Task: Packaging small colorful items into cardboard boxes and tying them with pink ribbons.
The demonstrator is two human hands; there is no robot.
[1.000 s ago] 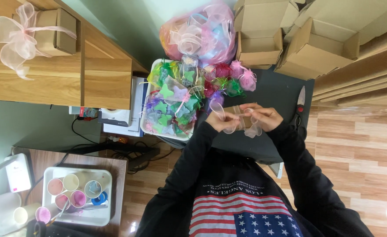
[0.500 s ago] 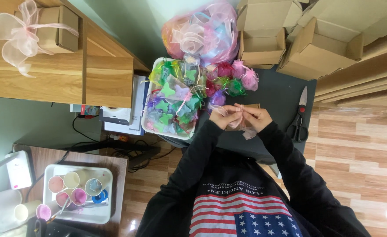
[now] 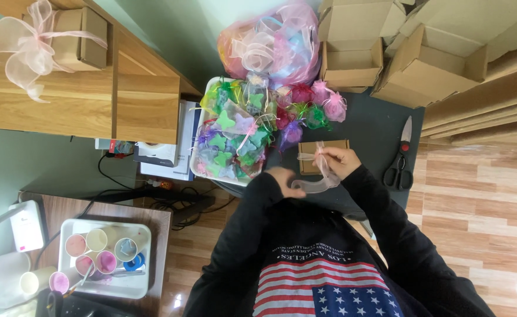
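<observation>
Sheer pink ribbon (image 3: 314,183) pinched by left hand (image 3: 283,181) and right hand (image 3: 339,161), over small brown box (image 3: 321,154)

Scissors (image 3: 400,161) lying right on the dark tabletop (image 3: 375,126). Tray of coloured pouches (image 3: 235,132) sitting left. Cardboard boxes (image 3: 387,41) stacking up far right. Paint cups (image 3: 103,252) standing near left.

Your small flat brown cardboard box (image 3: 321,154) lies level on the dark surface (image 3: 370,126) just below the pile of pouches. Your sheer pale-pink organza ribbon (image 3: 317,179) (partly translucent) crosses its top and loops loosely off the near edge.
</observation>
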